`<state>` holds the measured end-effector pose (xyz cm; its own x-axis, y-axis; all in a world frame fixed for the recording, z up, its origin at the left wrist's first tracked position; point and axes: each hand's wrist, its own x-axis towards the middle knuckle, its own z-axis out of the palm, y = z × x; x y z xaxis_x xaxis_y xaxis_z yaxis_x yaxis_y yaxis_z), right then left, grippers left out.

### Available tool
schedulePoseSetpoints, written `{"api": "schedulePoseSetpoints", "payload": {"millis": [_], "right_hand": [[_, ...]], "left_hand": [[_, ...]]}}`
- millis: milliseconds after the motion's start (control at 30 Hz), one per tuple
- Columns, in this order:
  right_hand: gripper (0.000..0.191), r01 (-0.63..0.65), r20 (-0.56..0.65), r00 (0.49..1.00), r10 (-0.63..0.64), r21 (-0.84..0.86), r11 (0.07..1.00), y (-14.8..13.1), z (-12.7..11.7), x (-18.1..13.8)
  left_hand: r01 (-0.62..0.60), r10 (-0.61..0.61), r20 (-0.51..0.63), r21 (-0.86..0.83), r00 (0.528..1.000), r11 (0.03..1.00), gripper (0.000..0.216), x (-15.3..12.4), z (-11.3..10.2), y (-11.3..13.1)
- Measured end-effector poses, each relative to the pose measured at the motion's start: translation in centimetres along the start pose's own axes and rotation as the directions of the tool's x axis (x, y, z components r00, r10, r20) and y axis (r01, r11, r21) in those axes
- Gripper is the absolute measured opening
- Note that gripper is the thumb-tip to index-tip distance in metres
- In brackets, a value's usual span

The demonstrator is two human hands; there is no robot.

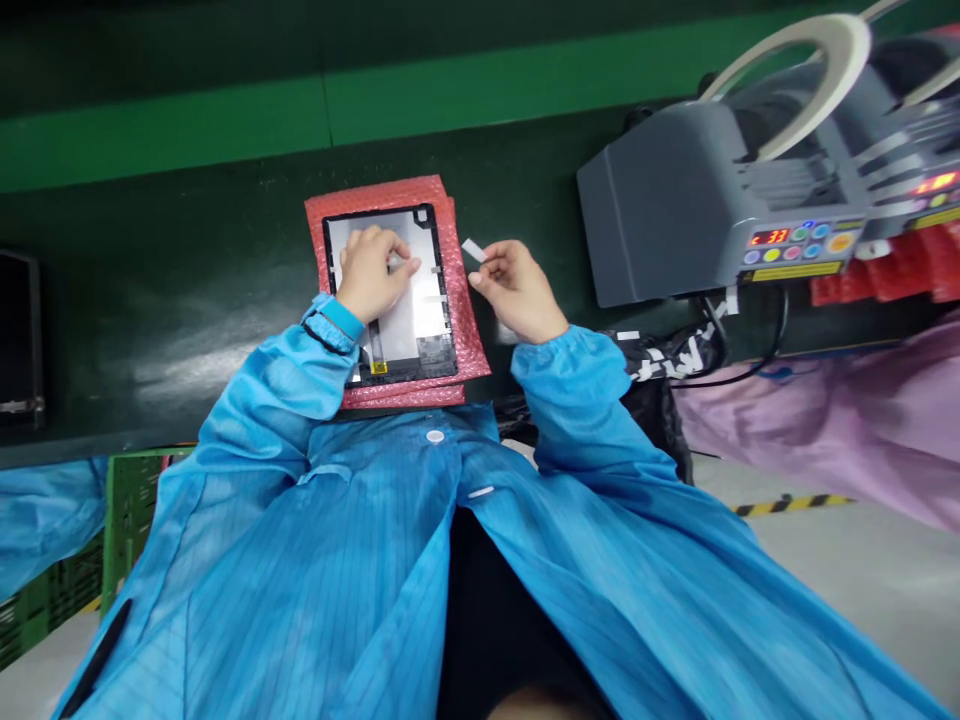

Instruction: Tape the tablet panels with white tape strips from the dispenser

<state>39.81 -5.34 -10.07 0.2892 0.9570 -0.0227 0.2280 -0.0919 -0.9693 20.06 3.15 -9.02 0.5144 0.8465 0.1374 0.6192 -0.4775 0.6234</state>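
Observation:
A tablet screen panel [409, 335] with a black frame and a silvery back lies on red bubble-wrap sheets [469, 340] at the bench's front edge. Over the middle of the panel is my left hand [373, 272], its thumb and forefinger drawn together; whether something small is between them I cannot make out. To the right of the panel, my right hand [517, 287] pinches a short white strip of tape [473, 250] between thumb and fingers. The strip points up and to the left, clear of the panel.
Grey tape dispensers, the nearer one [675, 210] with a lit display, stand at the right. Strips of white tape stick to a black bundle [660, 355] below it. A dark screen [19, 340] lies far left. A person's pink sleeve [825, 410] shows at right.

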Motion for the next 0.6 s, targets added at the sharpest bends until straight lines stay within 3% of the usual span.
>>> {"api": "schedulePoseSetpoints", "payload": {"millis": [233,300,467,600], "right_hand": [[0.042,0.121,0.225,0.969,-0.101,-0.076,0.99,-2.9,0.5,-0.9],[0.037,0.085,0.205,0.976,-0.07,-0.068,0.994,-2.9,0.6,-0.9],[0.027,-0.04,0.02,0.999,0.039,0.039,0.998,-2.2,0.7,-0.5],[0.021,0.005,0.056,0.998,-0.003,-0.034,0.999,-1.8,1.1,0.0]], "left_hand": [[-0.108,0.123,0.167,-0.101,0.978,0.989,0.025,0.9,-1.3,1.7],[-0.096,0.113,0.178,-0.101,0.978,0.99,0.02,0.9,-1.2,1.8],[-0.01,0.036,0.171,-0.148,0.985,0.989,0.017,0.7,-0.8,1.4],[0.017,0.021,0.189,-0.199,0.982,0.98,0.02,0.5,-0.5,1.5]]}}
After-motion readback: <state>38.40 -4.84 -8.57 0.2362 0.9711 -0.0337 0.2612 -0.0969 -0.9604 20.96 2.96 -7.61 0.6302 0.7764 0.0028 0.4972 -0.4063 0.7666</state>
